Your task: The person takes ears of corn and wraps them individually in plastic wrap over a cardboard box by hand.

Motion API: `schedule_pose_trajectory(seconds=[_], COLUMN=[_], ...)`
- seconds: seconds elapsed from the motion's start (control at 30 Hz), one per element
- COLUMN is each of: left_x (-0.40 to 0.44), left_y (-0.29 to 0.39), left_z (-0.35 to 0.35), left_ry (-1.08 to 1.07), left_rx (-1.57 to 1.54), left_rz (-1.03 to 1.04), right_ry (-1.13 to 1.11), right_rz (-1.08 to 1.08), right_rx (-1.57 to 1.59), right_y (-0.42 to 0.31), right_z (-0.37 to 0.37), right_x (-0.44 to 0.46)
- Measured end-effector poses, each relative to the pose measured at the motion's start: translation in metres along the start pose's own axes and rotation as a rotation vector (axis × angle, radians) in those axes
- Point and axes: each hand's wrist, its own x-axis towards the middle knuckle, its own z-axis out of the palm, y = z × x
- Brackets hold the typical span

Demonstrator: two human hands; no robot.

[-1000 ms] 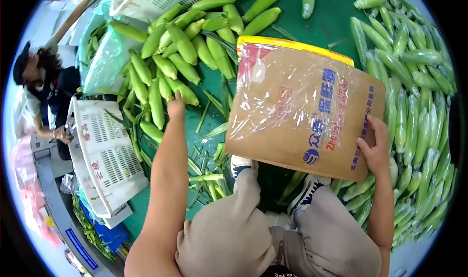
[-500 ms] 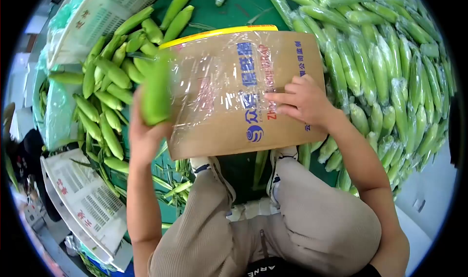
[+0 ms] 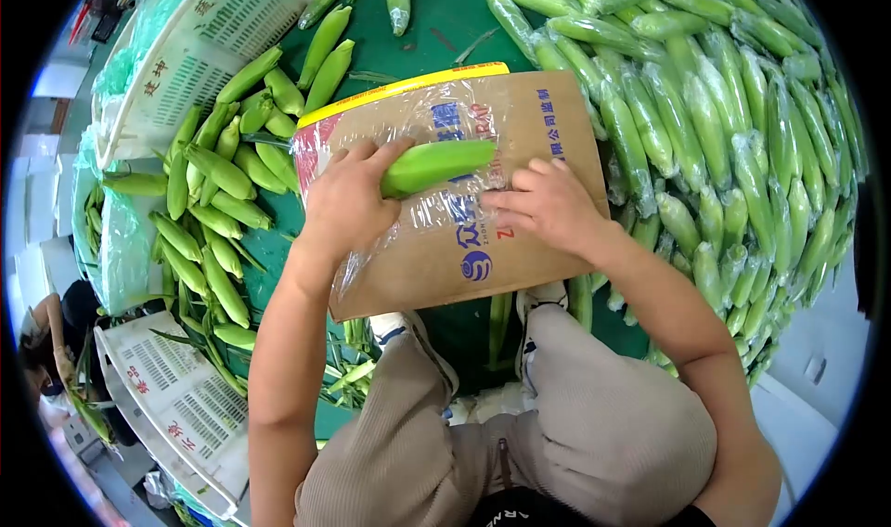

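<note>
A cardboard box (image 3: pixel 548 156) printed with blue and red lettering lies in front of me, with clear cling film (image 3: pixel 362 258) spread over its left and middle part. My left hand (image 3: pixel 348 198) grips an ear of corn (image 3: pixel 441 165) in its green husk by one end, holding it crosswise over the film. The fingertips of my right hand (image 3: pixel 548 202) are close together at the film's right edge and seem to pinch it; the exact contact is hard to see.
Unwrapped ears of corn (image 3: pixel 218 174) lie at the left beside white crates (image 3: pixel 209 35). A large heap of film-wrapped corn (image 3: pixel 705 128) fills the right side. Husk scraps (image 3: pixel 348 374) lie on the green surface (image 3: pixel 436 40). Another person (image 3: pixel 56 341) is at the far left.
My left hand has brought the ear of corn rightward over the film and turned it from upright to crosswise. My right hand has stayed at the film, shifting slightly.
</note>
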Motion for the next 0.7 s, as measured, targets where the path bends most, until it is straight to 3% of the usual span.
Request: schedule_pose_trajectory(seconds=[0.1, 0.2, 0.37, 0.47, 0.53, 0.6, 0.67, 0.7], left_x=[-0.002, -0.004, 0.001, 0.003, -0.02, -0.069, -0.098, -0.106], left_y=[-0.001, -0.004, -0.002, -0.007, -0.027, -0.033, -0.037, -0.039], left_z=[0.0, 0.001, 0.002, 0.001, 0.014, 0.021, 0.038, 0.044], left_ry=[-0.004, 0.032, -0.038, 0.096, 0.527, 0.597, 0.261, 0.225], left_rx=[0.006, 0.041, 0.048, -0.064, -0.219, -0.036, -0.126, -0.03], left_rz=[-0.031, 0.006, 0.059, 0.11, 0.027, -0.196, -0.359, -0.374], right_ry=[0.012, 0.496, 0.218, 0.058, 0.012, -0.019, -0.016, -0.054], right_rz=[0.015, 0.602, 0.304, 0.089, 0.109, 0.105, 0.12, 0.149], right_rx=[0.103, 0.722, 0.391, -0.094, -0.038, -0.004, 0.005, 0.01], right_y=[0.015, -0.008, -0.009, -0.016, -0.009, -0.002, 0.0, -0.002], right_z=[0.014, 0.007, 0.002, 0.029, 0.033, 0.036, 0.039, 0.034], right_x=[-0.008, -0.018, 0.049, 0.081, 0.091, 0.094, 0.089, 0.089])
